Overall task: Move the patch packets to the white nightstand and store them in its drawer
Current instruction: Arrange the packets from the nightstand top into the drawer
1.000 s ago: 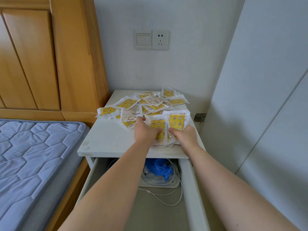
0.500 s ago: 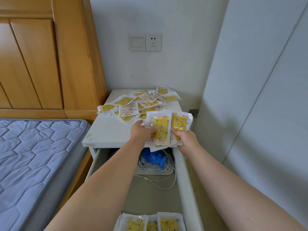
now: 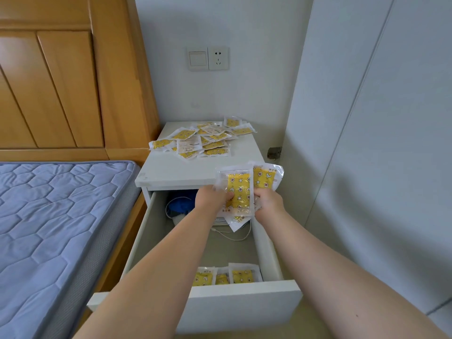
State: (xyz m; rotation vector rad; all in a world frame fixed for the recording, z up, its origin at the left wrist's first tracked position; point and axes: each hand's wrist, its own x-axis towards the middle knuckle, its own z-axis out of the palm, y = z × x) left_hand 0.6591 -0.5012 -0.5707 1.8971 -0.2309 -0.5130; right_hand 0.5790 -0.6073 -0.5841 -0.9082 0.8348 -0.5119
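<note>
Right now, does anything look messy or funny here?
Yes. The loose packets on the nightstand lie in a jumbled heap, and one at the left pokes past its edge. A white cable sprawls in the drawer.

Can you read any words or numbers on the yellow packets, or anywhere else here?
Nothing here can be read.
The held packets: tiny print under the yellow picture, too blurred to read.
The pale packet on the nightstand: lines of print, too small to read.
The stored packets in the drawer: only pictures show.
The wall socket: no words.
</note>
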